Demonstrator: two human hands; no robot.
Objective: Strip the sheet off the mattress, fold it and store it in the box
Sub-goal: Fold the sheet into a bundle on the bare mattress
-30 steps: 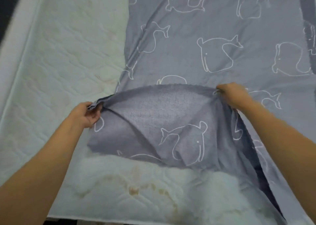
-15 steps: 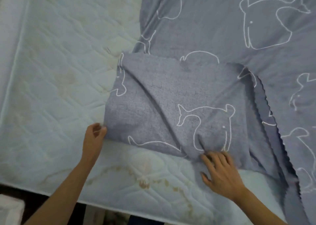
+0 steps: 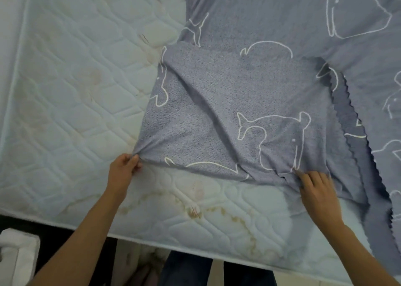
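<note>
**A:** Starting at the left of the mattress point(image 3: 76, 90): it is bare there, white and quilted, with yellowish stains that run toward its front edge.

**B:** And the left hand point(image 3: 123, 172)?

**A:** It's just inside the mattress's front edge. The thumb and fingers pinch the near corner of the sheet point(image 3: 249, 90), and the cloth bunches at the grip.

**B:** How does the sheet look?

**A:** Grey-blue with animals drawn in white outline, spread over the mattress's middle and right. A flap is folded back on top of it, paler and speckled, with diagonal creases. A zigzag-cut edge shows on the flap's right side.

**B:** Right hand point(image 3: 316, 190)?

**A:** Toward the mattress's front right. The fingers are spread and nearly straight, with the tips resting on the flap's near edge. Nothing is gripped.
</note>
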